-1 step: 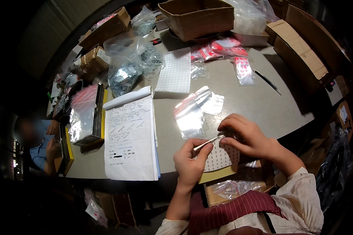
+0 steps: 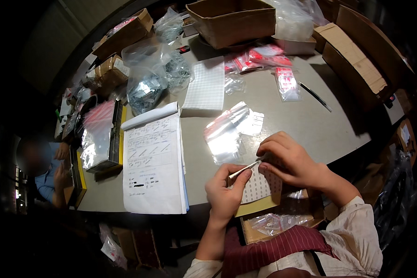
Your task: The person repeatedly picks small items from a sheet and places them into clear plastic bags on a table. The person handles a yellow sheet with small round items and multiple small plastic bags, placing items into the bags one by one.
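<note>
My left hand [image 2: 224, 193] pinches a thin white stick [image 2: 244, 169] between thumb and fingers at the table's near edge. My right hand [image 2: 293, 160] curls over from the right, and its fingertips pinch the stick's far end. Under both hands lies a white sheet of small labels [image 2: 262, 186] on a yellow backing. Just beyond the hands lie clear zip bags [image 2: 227, 133] on the grey table [image 2: 306, 125].
A handwritten notepad [image 2: 154, 162] lies to the left, with a stack of white label sheets [image 2: 206, 87] behind it. Red-topped bags [image 2: 264, 58], a black pen [image 2: 315, 96] and cardboard boxes [image 2: 236, 18] fill the far side. Another person [image 2: 39, 169] sits at far left.
</note>
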`<state>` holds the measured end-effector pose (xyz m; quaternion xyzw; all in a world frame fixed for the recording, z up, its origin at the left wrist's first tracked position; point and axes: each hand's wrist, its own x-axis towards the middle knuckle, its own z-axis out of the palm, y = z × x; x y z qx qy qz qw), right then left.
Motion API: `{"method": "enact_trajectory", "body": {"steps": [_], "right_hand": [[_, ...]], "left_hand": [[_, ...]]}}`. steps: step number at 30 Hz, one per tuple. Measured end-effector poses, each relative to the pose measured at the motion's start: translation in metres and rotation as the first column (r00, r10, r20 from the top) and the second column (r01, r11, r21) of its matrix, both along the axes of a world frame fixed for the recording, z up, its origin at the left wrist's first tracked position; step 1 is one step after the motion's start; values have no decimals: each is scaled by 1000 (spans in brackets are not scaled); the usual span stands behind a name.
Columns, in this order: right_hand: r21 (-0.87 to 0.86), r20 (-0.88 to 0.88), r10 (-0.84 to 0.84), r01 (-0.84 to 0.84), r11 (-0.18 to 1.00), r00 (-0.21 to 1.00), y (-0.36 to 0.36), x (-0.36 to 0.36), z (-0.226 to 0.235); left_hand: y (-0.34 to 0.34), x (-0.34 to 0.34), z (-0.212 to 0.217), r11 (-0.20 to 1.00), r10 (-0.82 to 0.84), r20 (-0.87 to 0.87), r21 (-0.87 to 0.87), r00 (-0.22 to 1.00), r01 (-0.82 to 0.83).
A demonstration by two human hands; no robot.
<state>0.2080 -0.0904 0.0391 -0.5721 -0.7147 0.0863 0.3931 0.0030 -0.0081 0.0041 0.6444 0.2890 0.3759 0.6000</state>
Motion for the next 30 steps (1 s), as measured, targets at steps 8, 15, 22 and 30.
{"method": "enact_trajectory", "body": {"steps": [8,15,22,30], "right_hand": [[131,365,-87,42,990,927,1,-14,0],[320,469,-207,53,946,858,1,-24,-9],[392,467,-197,-2,920,862,4,-25,-8],[185,220,77,-119,975,972,18,-10,7]], "left_hand": [[1,2,-3,997,54,-20,57,998,-52],[2,1,-3,995,88,-16,56,996,-87],[4,-2,-1,996,90,34,-13,995,-90],[8,-1,-8,993,117,48,19,992,-118]]}}
